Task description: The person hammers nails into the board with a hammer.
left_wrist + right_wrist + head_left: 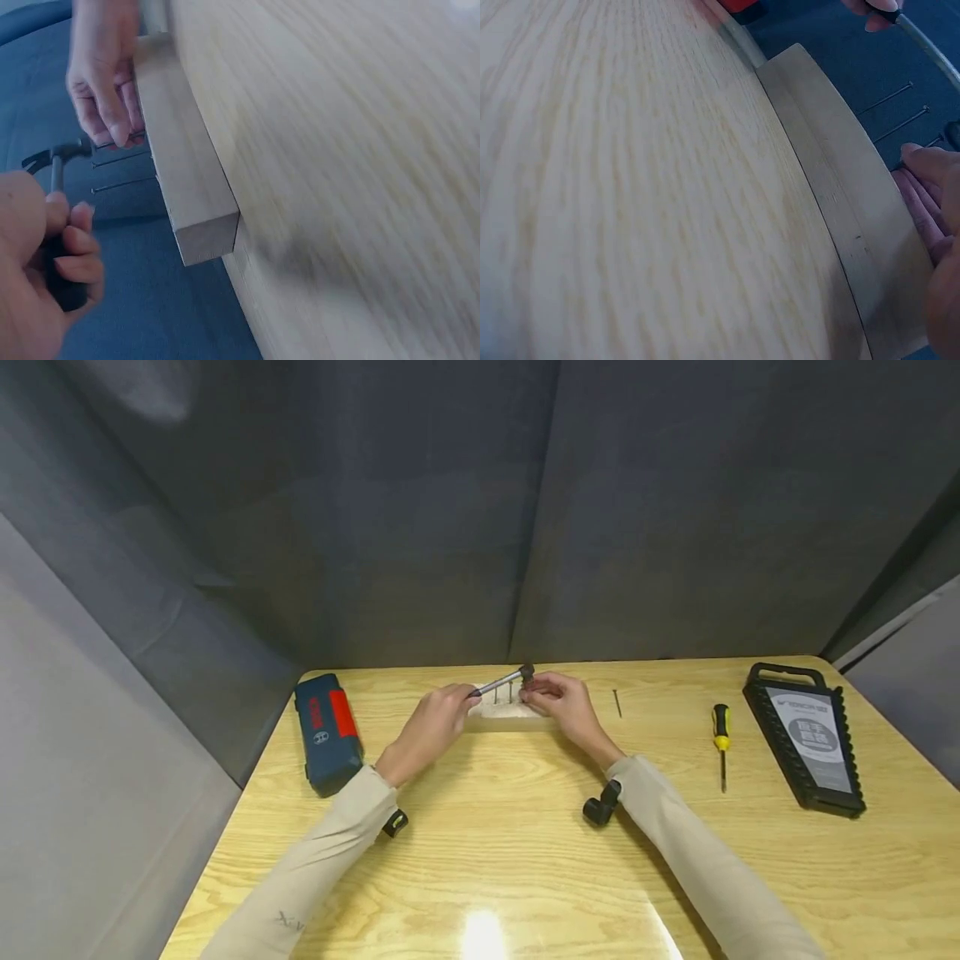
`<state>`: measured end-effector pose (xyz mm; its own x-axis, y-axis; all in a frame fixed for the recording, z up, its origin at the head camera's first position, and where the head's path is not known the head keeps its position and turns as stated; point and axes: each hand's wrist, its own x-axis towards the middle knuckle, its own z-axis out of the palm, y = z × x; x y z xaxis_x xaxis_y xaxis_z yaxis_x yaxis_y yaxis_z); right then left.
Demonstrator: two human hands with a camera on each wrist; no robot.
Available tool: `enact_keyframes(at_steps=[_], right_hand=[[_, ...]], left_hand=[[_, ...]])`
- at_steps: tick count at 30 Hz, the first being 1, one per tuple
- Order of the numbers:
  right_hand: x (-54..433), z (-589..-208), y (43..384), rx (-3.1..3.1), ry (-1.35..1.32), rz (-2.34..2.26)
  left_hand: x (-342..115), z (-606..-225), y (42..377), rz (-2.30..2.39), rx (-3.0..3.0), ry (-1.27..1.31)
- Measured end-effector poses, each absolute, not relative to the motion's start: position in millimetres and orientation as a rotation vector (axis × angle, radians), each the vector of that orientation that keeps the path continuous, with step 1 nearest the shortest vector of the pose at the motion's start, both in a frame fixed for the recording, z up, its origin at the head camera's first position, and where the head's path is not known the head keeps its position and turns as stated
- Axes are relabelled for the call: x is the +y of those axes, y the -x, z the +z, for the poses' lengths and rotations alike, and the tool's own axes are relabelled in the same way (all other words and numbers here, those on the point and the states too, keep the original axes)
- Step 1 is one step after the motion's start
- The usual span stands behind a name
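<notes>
My left hand point(431, 718) grips a claw hammer point(498, 682) by its dark handle, and the fingers curl round it in the left wrist view. The hammer head point(73, 148) is at the head of a nail; whether they touch I cannot tell. My right hand point(566, 706) pinches that nail point(137, 136) between thumb and fingers, low on its shank against a pale wooden block point(504, 724). Two more nails, one nearer point(124, 184) and one in the middle point(120, 160), stand upright in the block, to the left of the pinched one in the head view.
A loose nail point(617, 703) lies right of the block. Beyond it are a yellow-and-black screwdriver point(722, 735) and a black wrench rack point(772, 739). A blue case point(318, 752) with a red panel stands at the left. A dark curtain point(420, 527) hangs behind the table.
</notes>
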<state>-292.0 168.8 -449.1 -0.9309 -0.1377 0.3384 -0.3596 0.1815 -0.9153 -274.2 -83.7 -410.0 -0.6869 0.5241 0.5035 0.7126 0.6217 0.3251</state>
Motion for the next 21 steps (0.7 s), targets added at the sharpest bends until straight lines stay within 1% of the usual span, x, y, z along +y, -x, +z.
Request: enact_keyframes(at_steps=[5, 10, 17, 21], right_hand=[[169, -450, 292, -2.261, -0.507, 1.827], [168, -450, 291, -2.26, -0.501, 1.817], [178, -467, 309, -2.35, -0.49, 1.808], [183, -456, 307, -2.455, -0.524, 1.739]], left_hand=[[-87, -419, 276, -0.826, -2.481, 0.922], [-89, -423, 277, -0.828, -2.482, 0.945], [-88, -427, 277, -0.841, -2.488, 0.944], [-88, -427, 278, -0.838, -2.485, 0.93]])
